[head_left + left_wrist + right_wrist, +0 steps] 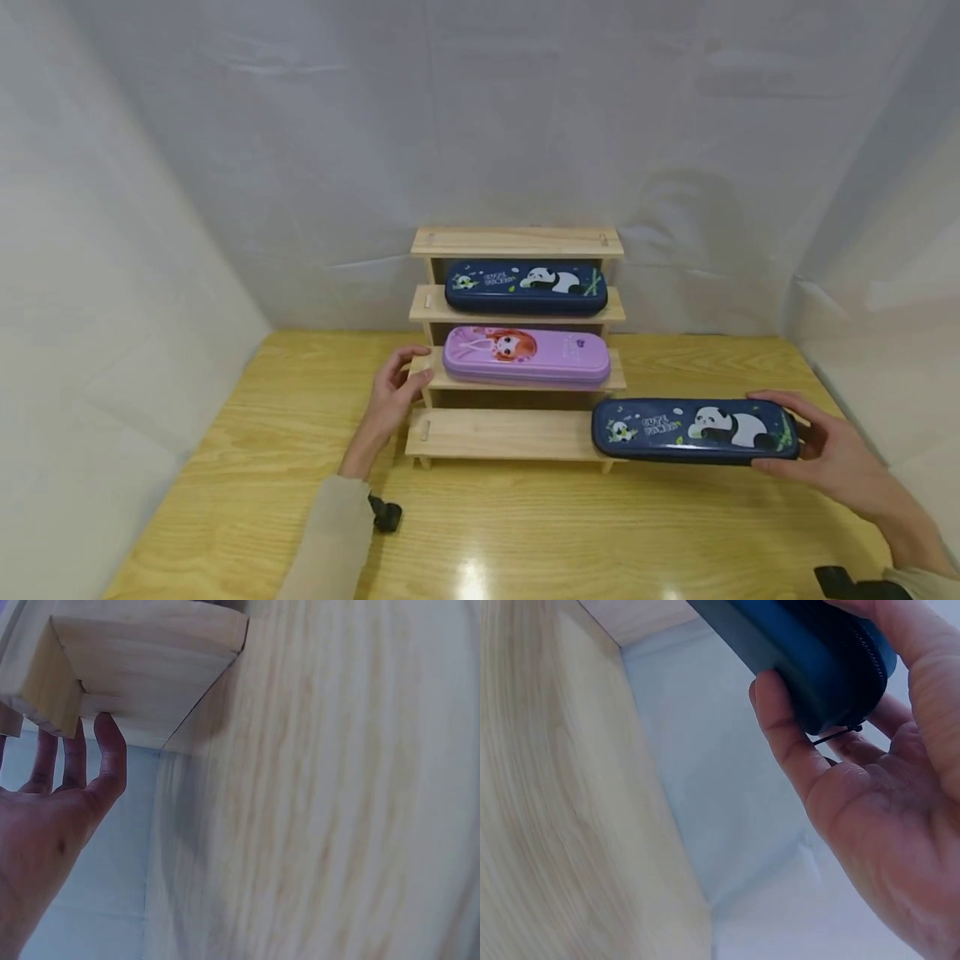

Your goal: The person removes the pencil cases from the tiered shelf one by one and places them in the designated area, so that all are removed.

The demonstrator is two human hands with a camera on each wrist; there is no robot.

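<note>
A dark blue pencil case with a panda picture is gripped at its right end by my right hand. Its left end overlaps the right end of the lowest step of a wooden stepped stand. In the right wrist view, the fingers and thumb hold the zipped end of the case, where a zipper pull hangs. My left hand holds the stand's left side at the second step from the bottom. The left wrist view shows its fingers curled at the stand's wooden side.
On the second step lies a purple pencil case with a cartoon girl. Above it, another blue panda case rests on the third step. The wooden table is bordered by white sheeting behind and at both sides.
</note>
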